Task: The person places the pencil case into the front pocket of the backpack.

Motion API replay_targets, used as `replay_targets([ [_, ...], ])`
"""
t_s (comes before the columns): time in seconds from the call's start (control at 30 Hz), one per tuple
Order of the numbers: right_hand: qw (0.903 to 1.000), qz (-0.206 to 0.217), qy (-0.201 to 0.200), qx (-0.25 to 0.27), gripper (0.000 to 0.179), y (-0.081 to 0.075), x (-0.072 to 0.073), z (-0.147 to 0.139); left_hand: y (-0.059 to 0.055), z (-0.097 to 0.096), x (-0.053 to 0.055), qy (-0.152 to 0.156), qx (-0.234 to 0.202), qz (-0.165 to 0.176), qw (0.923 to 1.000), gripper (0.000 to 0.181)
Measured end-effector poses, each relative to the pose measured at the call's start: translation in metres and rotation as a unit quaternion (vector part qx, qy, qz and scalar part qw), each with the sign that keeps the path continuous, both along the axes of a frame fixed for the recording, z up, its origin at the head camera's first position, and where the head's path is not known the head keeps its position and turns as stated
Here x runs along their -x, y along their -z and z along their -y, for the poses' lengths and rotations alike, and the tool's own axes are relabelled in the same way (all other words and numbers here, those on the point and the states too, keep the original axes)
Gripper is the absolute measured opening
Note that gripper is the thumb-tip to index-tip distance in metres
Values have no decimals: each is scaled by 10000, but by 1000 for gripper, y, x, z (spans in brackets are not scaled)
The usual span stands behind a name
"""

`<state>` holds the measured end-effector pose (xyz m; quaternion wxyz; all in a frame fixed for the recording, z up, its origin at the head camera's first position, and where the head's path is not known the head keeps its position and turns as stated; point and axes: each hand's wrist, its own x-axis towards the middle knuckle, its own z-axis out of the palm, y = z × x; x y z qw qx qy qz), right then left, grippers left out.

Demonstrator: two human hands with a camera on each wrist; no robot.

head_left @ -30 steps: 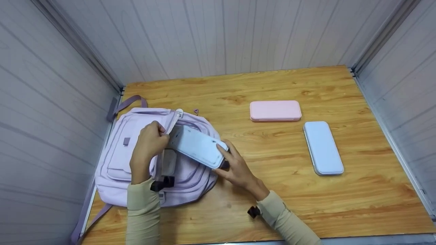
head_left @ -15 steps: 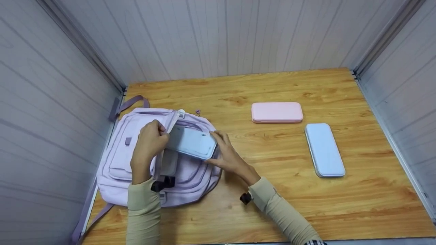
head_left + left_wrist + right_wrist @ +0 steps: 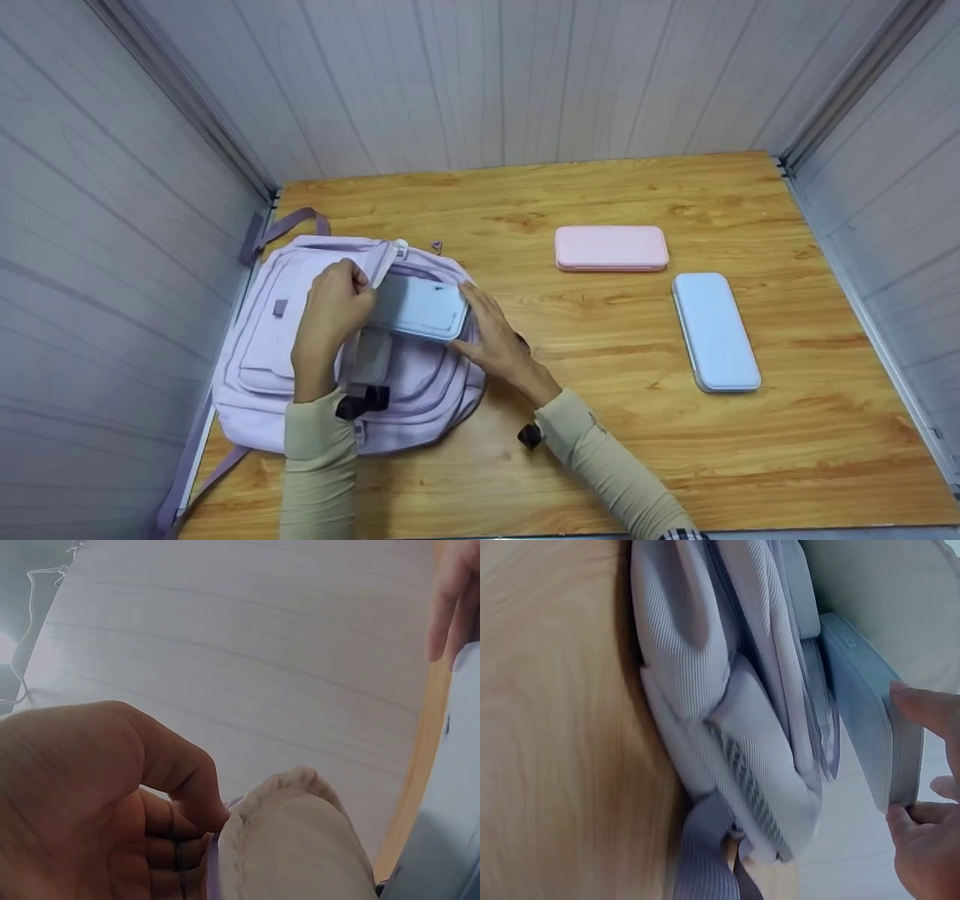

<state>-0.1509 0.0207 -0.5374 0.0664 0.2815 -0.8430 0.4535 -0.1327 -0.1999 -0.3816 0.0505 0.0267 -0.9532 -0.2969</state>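
A lilac backpack (image 3: 251, 345) lies on the table at the left, its main compartment unzipped. My left hand (image 3: 330, 315) pinches the edge of its front panel between thumb and fingers; in the left wrist view the cloth edge (image 3: 289, 840) is lifted. A light blue hard pencil case (image 3: 424, 309) with dark scuffs is partly inside the opening, its far end hidden under the panel. My right hand (image 3: 495, 341) grips the case's outer end, thumb on one side and fingers on the other, as the right wrist view shows on the case (image 3: 866, 709). Below it, a greyish-white case (image 3: 373, 356) shows inside the backpack.
A pink case (image 3: 611, 248) lies at the back right of the wooden table (image 3: 585, 465). Another light blue case (image 3: 717, 332) lies right of it, nearer the front. Panel walls (image 3: 487, 82) enclose the back and sides. A backpack strap (image 3: 214, 484) trails at the front left.
My right hand has moved left and pushed the light blue pencil case deeper into the backpack, turning it flatter. My left hand keeps its hold on the panel edge.
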Motion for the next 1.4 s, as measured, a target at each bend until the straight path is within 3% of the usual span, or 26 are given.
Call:
replay_targets([
  [0.23, 9995, -92, 69, 286, 82, 1, 2, 25, -1, -1, 0, -24, -28, 29, 10000, 9],
  [0.53, 9998, -138, 12, 140, 79, 6, 3, 50, -2, 0, 0, -81, -84, 63, 9999, 10],
  [0.83, 9982, -7, 601, -40, 72, 3, -9, 55, 0, 1, 1, -119, -84, 144, 9998, 10],
  [1.0, 9964, 449, 549, 464, 66, -3, -18, 50, 0, 1, 1, -136, -93, 107, 9998, 10],
  [1.23, 9769, 1434, -9, 1585, 59, -1, -14, 43, 0, 1, 2, -134, -115, 72, 9998, 10],
  [1.4, 9527, 2101, -431, 2154, 61, -7, -5, 39, 2, 0, 2, -162, -87, 14, 9998, 8],
])
